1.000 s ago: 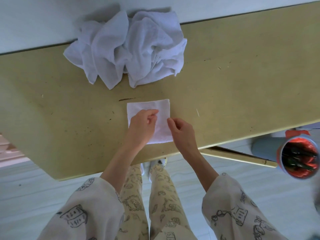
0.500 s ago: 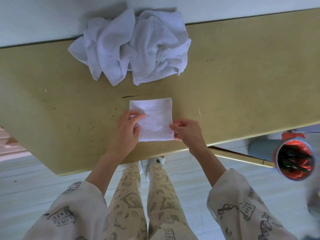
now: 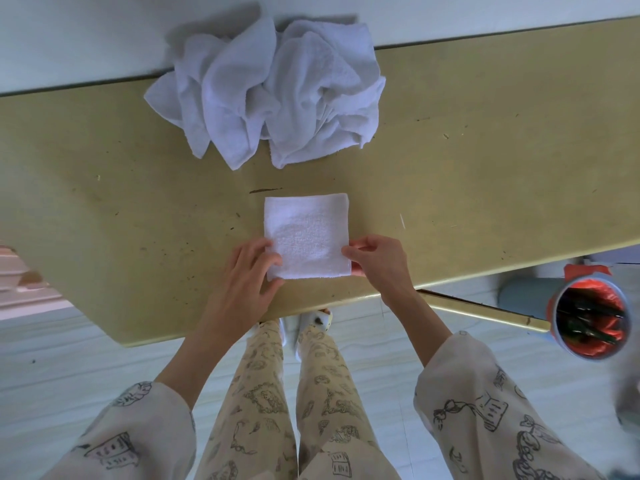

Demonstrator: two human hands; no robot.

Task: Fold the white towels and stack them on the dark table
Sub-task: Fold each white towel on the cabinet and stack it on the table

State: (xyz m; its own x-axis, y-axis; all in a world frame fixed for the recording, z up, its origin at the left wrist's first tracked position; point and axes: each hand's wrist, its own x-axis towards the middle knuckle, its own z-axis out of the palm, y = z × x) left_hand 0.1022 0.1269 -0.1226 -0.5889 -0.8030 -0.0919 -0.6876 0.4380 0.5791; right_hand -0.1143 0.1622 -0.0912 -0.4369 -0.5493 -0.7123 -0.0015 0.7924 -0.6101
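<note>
Near-left corner of the folded white towel [image 3: 306,233] hidden under the left hand [image 3: 247,271]; near-right edge covered by the thumb and fingers of the right hand [image 3: 375,259]. Number of layers in the fold not readable. Count of pieces in the crumpled towel pile [image 3: 266,95] impossible to tell, folds overlapping one another. Table [image 3: 485,168] cut off at the left and right picture edges, its legs out of sight. Contents of the red-lined bin [image 3: 587,322] dark and smeared, not identifiable. Blurred grey shape at the far right edge, unrecognisable. Slippers [image 3: 320,318] mostly hidden by the table's near edge. Both sleeves cropped by the bottom edge.
</note>
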